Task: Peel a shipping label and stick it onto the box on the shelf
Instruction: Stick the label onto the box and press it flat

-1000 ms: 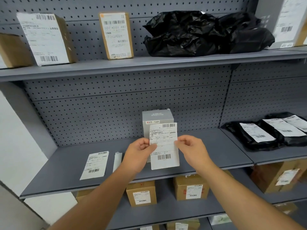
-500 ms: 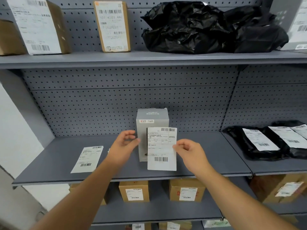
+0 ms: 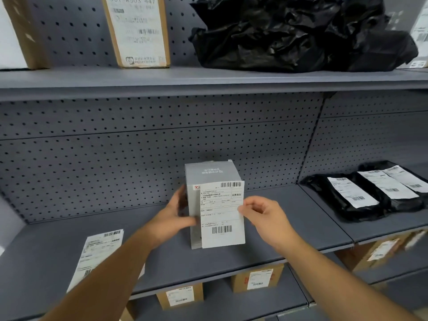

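left hand [image 3: 172, 217] grips grey box [image 3: 212, 176] side on shelf [image 3: 289, 230]; right hand [image 3: 262, 216] pinches label [image 3: 221, 215] edge against box front

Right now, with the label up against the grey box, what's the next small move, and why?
Probably press the label flat onto the grey box: the right hand pinches its right edge, the left hand braces the box's left side, and the label overhangs right.

The brown carton [image 3: 136, 31] on the upper shelf has a white label reading "K503 447" at its top. On the shipping label [image 3: 222, 214] against the grey box [image 3: 209, 174], "业务类型" is legible beside barcodes; its other print is too small to read.
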`<state>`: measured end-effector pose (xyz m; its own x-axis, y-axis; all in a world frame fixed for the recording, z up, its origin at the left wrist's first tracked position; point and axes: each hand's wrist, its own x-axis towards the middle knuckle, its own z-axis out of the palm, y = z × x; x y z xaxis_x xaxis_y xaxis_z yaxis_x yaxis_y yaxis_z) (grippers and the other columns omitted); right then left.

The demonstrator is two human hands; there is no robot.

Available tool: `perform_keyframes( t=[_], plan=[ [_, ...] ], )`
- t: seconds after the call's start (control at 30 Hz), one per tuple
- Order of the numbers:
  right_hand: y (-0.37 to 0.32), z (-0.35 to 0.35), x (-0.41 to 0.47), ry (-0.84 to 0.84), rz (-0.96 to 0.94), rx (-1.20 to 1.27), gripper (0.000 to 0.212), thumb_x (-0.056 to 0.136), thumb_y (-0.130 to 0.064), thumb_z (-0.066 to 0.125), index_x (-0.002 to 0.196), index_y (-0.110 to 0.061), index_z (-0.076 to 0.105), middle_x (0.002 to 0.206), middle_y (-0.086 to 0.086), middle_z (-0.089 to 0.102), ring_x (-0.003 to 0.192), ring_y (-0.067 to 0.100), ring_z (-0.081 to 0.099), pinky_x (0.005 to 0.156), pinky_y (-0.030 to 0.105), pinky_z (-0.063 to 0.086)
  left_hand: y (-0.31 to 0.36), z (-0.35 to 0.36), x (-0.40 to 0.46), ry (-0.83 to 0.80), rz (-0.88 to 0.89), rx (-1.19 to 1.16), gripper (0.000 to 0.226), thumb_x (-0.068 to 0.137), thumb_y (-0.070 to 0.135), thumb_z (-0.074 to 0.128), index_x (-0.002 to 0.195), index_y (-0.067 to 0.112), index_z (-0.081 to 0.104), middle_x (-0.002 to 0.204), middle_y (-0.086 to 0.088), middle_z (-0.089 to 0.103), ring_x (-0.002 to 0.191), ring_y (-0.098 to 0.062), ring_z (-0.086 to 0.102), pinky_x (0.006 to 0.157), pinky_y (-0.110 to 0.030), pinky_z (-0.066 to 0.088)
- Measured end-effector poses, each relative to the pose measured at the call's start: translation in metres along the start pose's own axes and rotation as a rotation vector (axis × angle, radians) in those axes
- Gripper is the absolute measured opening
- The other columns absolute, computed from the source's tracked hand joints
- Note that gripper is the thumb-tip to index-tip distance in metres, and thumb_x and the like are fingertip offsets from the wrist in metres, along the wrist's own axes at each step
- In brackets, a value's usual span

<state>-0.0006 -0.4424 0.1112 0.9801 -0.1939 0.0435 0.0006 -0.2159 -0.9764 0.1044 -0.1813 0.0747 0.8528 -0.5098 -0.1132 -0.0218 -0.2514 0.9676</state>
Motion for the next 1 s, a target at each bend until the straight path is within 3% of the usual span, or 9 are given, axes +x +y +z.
perform_keyframes(
  t=[0.2, 0.3, 0.4, 0.47, 0.57, 0.63, 0.7, 0.83, 1.0],
  plan=[
    [-0.001, 0.002, 0.010, 0.012, -0.007, 0.012, 0.018, 0.100, -0.004, 0.066, 0.087, -0.008, 0.077, 0.088, -0.003, 0.083, 0.063, -0.007, 0.065, 0.062, 0.007, 0.046, 0.000, -0.007, 0.014, 0.048, 0.006, 0.000, 0.095, 0.084, 0.011, 0.086, 0.158, 0.037, 0.033, 0.139, 0.013, 0.069, 0.127, -0.003, 0.065, 0.116, -0.037, 0.046],
    [-0.003, 0.003, 0.017, 0.023, -0.015, 0.007, 0.014, 0.100, -0.005, 0.067, 0.093, -0.001, 0.077, 0.098, 0.011, 0.083, 0.063, -0.006, 0.064, 0.062, 0.008, 0.046, 0.003, -0.008, 0.018, 0.066, -0.005, -0.059, 0.075, 0.089, 0.017, 0.082, 0.151, 0.039, 0.045, 0.128, 0.015, 0.076, 0.120, -0.002, 0.069, 0.108, -0.029, 0.048],
    [-0.004, 0.005, 0.025, 0.043, -0.014, 0.021, 0.014, 0.101, -0.004, 0.066, 0.096, 0.005, 0.075, 0.101, 0.018, 0.081, 0.061, -0.006, 0.063, 0.061, 0.008, 0.046, 0.001, -0.006, 0.020, 0.056, -0.026, -0.094, 0.066, 0.092, 0.029, 0.079, 0.148, 0.044, 0.047, 0.125, 0.020, 0.076, 0.119, -0.004, 0.070, 0.102, -0.032, 0.053],
    [-0.005, 0.007, 0.028, 0.048, -0.012, 0.007, 0.015, 0.101, -0.004, 0.065, 0.095, 0.007, 0.074, 0.101, 0.027, 0.077, 0.055, -0.005, 0.058, 0.058, 0.007, 0.044, -0.002, -0.005, 0.020, 0.057, -0.033, -0.126, 0.059, 0.099, 0.022, 0.071, 0.149, 0.041, 0.045, 0.124, 0.021, 0.077, 0.114, -0.001, 0.072, 0.086, -0.021, 0.057],
    [-0.003, 0.011, 0.034, 0.044, -0.003, -0.032, 0.016, 0.101, -0.007, 0.066, 0.093, 0.002, 0.075, 0.102, 0.031, 0.075, 0.055, 0.002, 0.060, 0.057, 0.013, 0.047, -0.008, -0.007, 0.023, 0.060, -0.052, -0.153, 0.068, 0.101, 0.024, 0.068, 0.158, 0.038, 0.035, 0.134, 0.013, 0.074, 0.123, -0.009, 0.070, 0.094, -0.030, 0.053],
    [0.000, 0.013, 0.038, 0.037, 0.001, -0.028, 0.015, 0.100, -0.011, 0.067, 0.091, -0.002, 0.076, 0.104, 0.030, 0.075, 0.079, 0.032, 0.073, 0.078, 0.036, 0.062, -0.010, -0.008, 0.025, 0.054, -0.048, -0.159, 0.073, 0.100, 0.029, 0.069, 0.160, 0.040, 0.031, 0.137, 0.010, 0.072, 0.130, -0.016, 0.067, 0.105, -0.041, 0.050],
    [0.003, 0.014, 0.043, 0.037, 0.002, -0.030, 0.015, 0.099, -0.012, 0.068, 0.089, -0.005, 0.076, 0.104, 0.031, 0.074, 0.101, 0.048, 0.069, 0.096, 0.052, 0.058, -0.009, -0.008, 0.024, 0.047, -0.046, -0.172, 0.076, 0.099, 0.031, 0.071, 0.161, 0.040, 0.029, 0.138, 0.009, 0.072, 0.131, -0.017, 0.066, 0.114, -0.047, 0.047],
    [0.005, 0.016, 0.047, 0.042, 0.000, -0.059, 0.014, 0.099, -0.012, 0.069, 0.088, -0.008, 0.077, 0.099, 0.024, 0.078, 0.100, 0.044, 0.072, 0.096, 0.053, 0.058, -0.007, -0.006, 0.024, 0.035, -0.021, -0.199, 0.092, 0.084, 0.043, 0.076, 0.162, 0.037, 0.028, 0.137, 0.011, 0.072, 0.128, -0.011, 0.067, 0.111, -0.043, 0.049],
    [0.007, 0.020, 0.054, 0.046, -0.002, -0.074, 0.014, 0.098, -0.011, 0.070, 0.087, -0.010, 0.078, 0.095, 0.020, 0.080, 0.093, 0.040, 0.074, 0.095, 0.054, 0.058, -0.005, -0.007, 0.024, 0.005, -0.010, -0.202, 0.118, 0.064, 0.067, 0.088, 0.162, 0.041, 0.027, 0.139, 0.013, 0.070, 0.131, -0.010, 0.065, 0.119, -0.049, 0.042]
  ],
)
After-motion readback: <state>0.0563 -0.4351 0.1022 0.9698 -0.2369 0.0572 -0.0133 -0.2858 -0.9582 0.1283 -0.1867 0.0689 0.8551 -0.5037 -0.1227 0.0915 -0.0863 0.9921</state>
